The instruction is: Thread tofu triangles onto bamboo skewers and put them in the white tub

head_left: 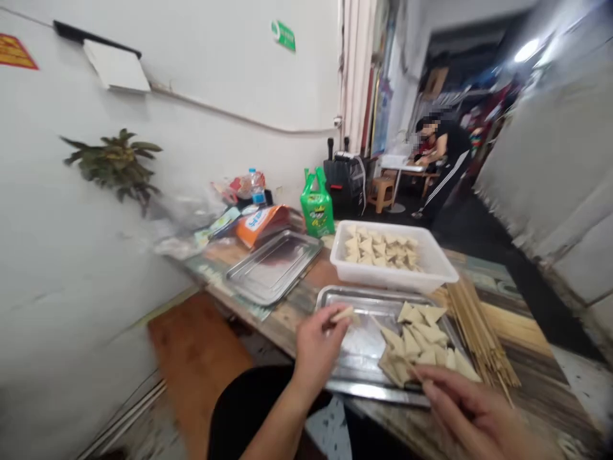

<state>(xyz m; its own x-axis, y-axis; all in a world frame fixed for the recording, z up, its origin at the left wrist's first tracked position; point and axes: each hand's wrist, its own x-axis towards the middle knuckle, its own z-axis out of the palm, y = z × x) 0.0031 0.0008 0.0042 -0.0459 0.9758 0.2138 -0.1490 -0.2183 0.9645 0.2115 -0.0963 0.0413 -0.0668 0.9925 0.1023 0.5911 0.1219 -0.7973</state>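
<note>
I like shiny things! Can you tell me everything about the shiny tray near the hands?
The metal tray is flat, rectangular and silvery, with a low rim. It lies on the wooden table, before a white tub. Its right half holds heaped tan triangles; the left half is bare. The left hand, pinching a tan piece, is over its left edge; the right hand is by its near right corner.

Two hands (318, 345) (472, 409), two steel trays (268, 271) (357, 348), one white tub (397, 278).
</note>
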